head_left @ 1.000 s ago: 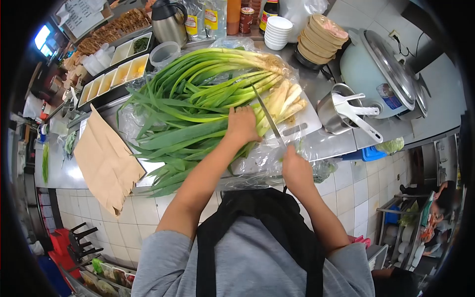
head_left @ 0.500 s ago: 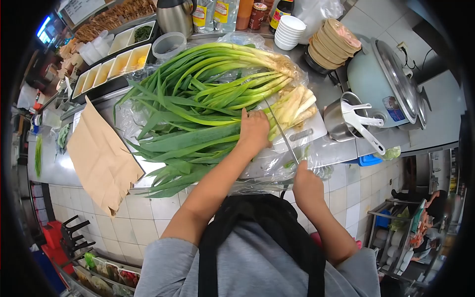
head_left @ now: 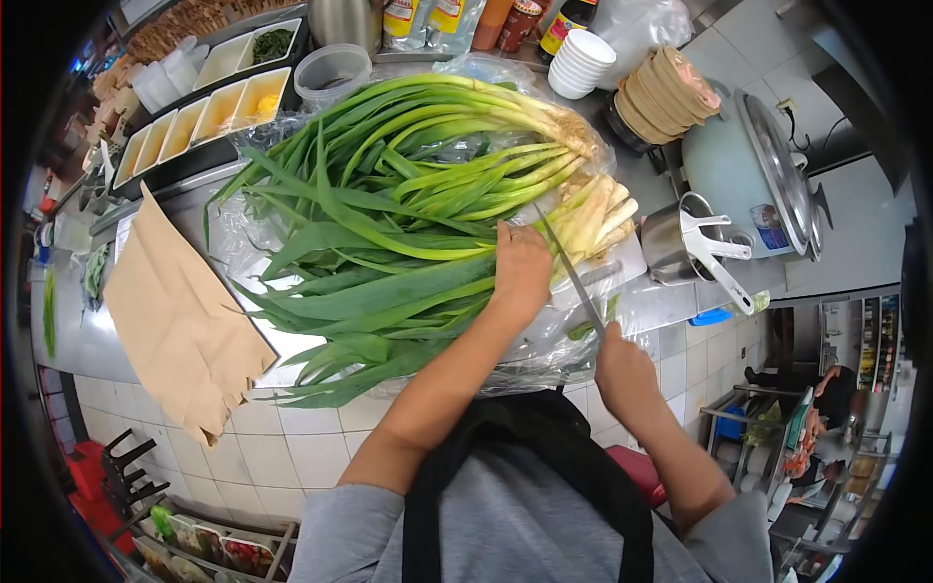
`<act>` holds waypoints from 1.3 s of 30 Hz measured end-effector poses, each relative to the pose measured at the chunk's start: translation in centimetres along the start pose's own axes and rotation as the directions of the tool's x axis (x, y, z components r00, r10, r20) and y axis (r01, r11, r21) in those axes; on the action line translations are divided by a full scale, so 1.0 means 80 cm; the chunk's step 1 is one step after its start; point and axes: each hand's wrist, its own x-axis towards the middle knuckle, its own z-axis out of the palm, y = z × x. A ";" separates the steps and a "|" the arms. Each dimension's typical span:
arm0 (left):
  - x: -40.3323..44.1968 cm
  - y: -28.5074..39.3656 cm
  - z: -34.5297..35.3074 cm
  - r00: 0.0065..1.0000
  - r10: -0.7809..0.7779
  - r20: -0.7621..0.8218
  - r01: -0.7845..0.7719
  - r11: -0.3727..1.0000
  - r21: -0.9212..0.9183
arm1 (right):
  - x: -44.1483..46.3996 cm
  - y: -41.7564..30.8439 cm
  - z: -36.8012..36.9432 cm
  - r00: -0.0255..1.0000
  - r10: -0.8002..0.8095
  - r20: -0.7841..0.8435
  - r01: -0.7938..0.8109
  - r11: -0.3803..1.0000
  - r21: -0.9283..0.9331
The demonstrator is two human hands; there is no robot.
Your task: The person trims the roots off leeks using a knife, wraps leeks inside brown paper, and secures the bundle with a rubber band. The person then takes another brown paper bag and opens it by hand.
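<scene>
A big pile of long green onions (head_left: 389,214) spreads over the steel counter, leaves to the left and pale root ends to the right. My left hand (head_left: 522,267) is closed around the nearest bunch, just left of its white stalks (head_left: 588,219). In my right hand (head_left: 624,367) is a knife (head_left: 573,277), gripped by the handle. Its blade slants up and left across the stalks, close to my left fingers. Under the root ends lies a white cutting board (head_left: 627,260), partly hidden, with clear plastic wrap (head_left: 544,355) in front of it.
Brown paper (head_left: 180,321) hangs over the counter's front edge at left. A steel pot (head_left: 671,248) with white-handled tools stands right of the board, before a large rice cooker (head_left: 743,175). Behind are stacked white bowls (head_left: 583,63), bottles and a topping tray (head_left: 199,121).
The view has shifted slightly, so the counter items sit a little differently in frame. Both hands keep their grips, and the knife still lies across the stalks at a similar slant.
</scene>
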 end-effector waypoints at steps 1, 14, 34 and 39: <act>0.001 -0.002 -0.002 1.000 0.012 0.015 -0.012 1.000 -0.009 | 0.014 -0.004 0.000 0.999 -0.043 -0.006 0.043 0.999 -0.010; 0.022 -0.023 -0.024 0.944 -0.095 0.316 0.160 0.970 -0.185 | 0.030 -0.033 -0.095 0.947 0.082 0.310 -0.058 0.995 -0.086; 0.019 -0.025 -0.018 0.957 -0.113 0.266 0.167 0.967 -0.191 | 0.097 -0.025 -0.010 0.986 0.004 0.169 -0.012 0.999 0.048; 0.021 -0.020 -0.015 0.961 -0.127 0.246 0.163 0.978 -0.132 | 0.117 -0.014 0.054 0.998 -0.026 -0.059 0.037 0.982 0.186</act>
